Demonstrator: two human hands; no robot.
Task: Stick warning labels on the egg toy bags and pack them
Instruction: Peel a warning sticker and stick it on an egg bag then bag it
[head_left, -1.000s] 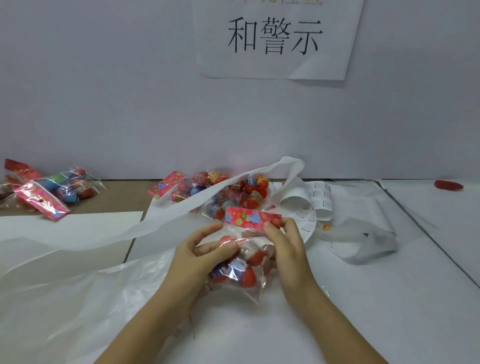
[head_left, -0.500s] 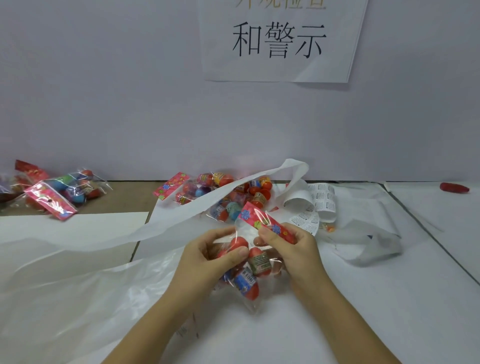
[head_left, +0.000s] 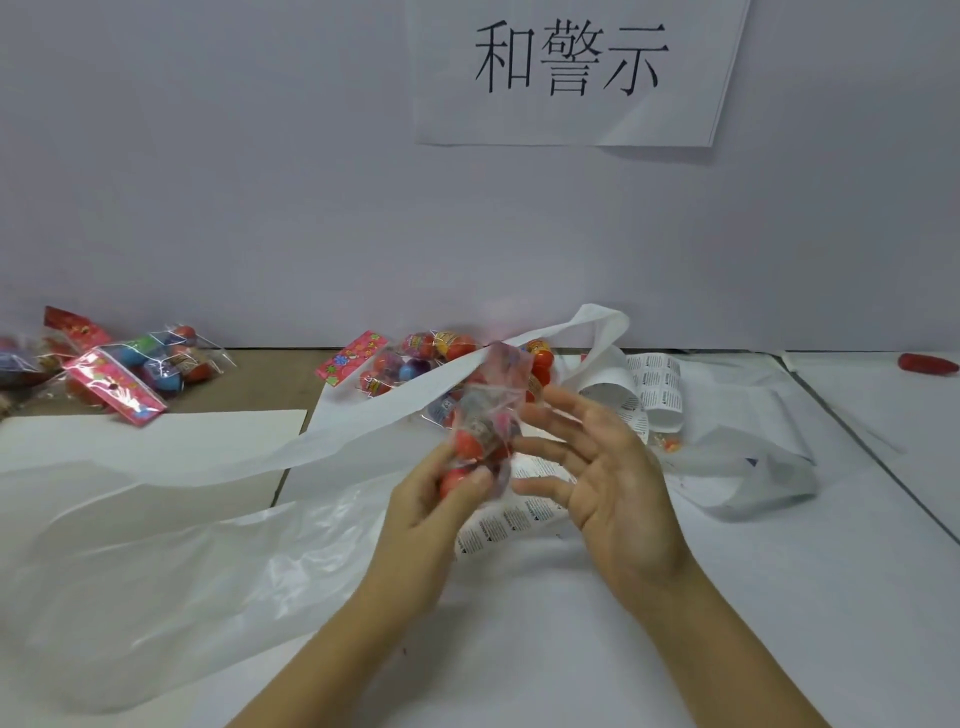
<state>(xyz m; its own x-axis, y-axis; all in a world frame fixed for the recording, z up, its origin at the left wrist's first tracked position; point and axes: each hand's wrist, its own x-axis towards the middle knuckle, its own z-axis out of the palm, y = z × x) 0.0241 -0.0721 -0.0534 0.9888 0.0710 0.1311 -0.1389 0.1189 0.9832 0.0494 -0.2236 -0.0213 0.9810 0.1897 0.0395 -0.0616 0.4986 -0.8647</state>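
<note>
Cellophane, smeared by motion, marks the egg bag (head_left: 484, 425). The left hand (head_left: 434, 506) grips it from below with thumb and curled fingers, lifted off the table (head_left: 779, 597) just in front of the pile (head_left: 410, 364) of like bags by the wall. The right hand (head_left: 618, 488) stands just beside it, palm turned inward, fingers straight and spread, holding nothing; the blur hides whether a fingertip touches the bag. It also hides whether this bag already wears a label. Labels (head_left: 657, 382) on a curling strip lie behind the right hand, with more of them flat on the table under the hands. A long blank liner (head_left: 363, 434) trails away to the left. Going by that bare liner, a fair number of labels have probably been peeled and stuck, yet the pile suggests plenty of bags are left to do. A second heap (head_left: 124, 374) sits well apart at far left, and I cannot tell if those are labelled. A big clear sack (head_left: 182, 561) lies flat at near left with no egg bag showing inside, so packing looks not yet begun.
</note>
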